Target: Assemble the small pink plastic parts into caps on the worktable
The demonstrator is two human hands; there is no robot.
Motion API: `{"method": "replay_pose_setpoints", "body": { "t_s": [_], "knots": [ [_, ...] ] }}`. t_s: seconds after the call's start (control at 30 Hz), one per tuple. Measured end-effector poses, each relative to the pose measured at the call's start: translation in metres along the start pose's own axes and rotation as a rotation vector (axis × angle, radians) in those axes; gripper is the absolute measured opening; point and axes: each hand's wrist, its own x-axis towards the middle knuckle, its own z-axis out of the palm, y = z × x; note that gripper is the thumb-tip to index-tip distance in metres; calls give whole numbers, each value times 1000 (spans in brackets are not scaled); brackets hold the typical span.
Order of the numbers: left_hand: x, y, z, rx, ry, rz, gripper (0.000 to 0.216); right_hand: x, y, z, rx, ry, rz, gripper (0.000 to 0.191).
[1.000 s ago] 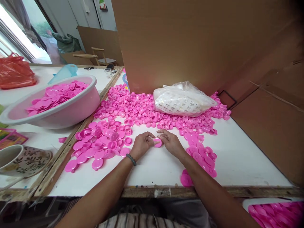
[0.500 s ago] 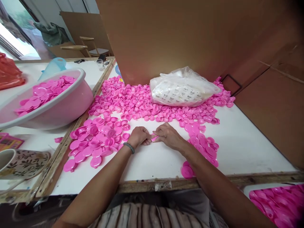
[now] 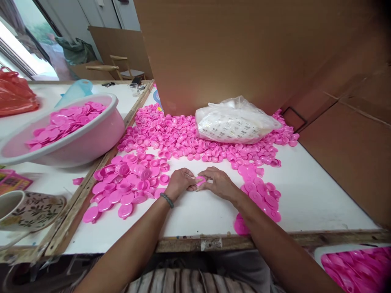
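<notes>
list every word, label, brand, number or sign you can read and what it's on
No text can be read for certain.
White bag: repeated rows of dark print, too small and blurred to read.
Yellow and purple pack at the left: markings too blurred to read.
Pink discs: faint marks on some, too small to tell whether they are text.
Mug: leaf pattern, no visible words.

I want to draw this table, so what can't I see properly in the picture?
All in the head view:
Pink piece: the left hand and right hand partly cover it.
Mug: the left edge cuts it off.
White bag: its printing is too small to read.
Corner container: the right and bottom edges cut it off.
Red bag: the left edge cuts it off.
</notes>
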Motion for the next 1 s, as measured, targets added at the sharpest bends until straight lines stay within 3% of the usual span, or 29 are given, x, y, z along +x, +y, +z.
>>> {"method": "replay_pose_setpoints", "body": {
  "t_s": [0.17,0.37,0.47,0.57,0.63,0.73,0.8,0.87,0.93,1.0],
  "knots": [
    [6,0,0,3,10,-69,37,-1,11,1,165,-54,64,14],
    [8,4,1,67,-7,-105,39,2,18,8,170,-73,73,15],
    [4,2,6,90,-22,-36,41,0,16,8,128,-31,67,16],
    [-3,4,4,167,-11,139,38,-4,14,-2,60,26,86,19],
    [-10,12,-6,301,119,252,32,-6,16,-15,-27,135,168,21],
    [-27,36,-32,569,515,348,26,-11,29,-35,-277,372,390,21],
    [-38,51,-46,723,805,405,28,-15,39,-44,-396,408,509,17],
    [-44,60,-47,824,953,490,30,-18,47,-48,-406,346,565,11],
    [-43,58,-31,878,875,591,29,-20,51,-47,-360,281,587,6],
    [-36,48,-5,914,613,677,22,-20,51,-45,-325,253,584,11]
  ]
}}
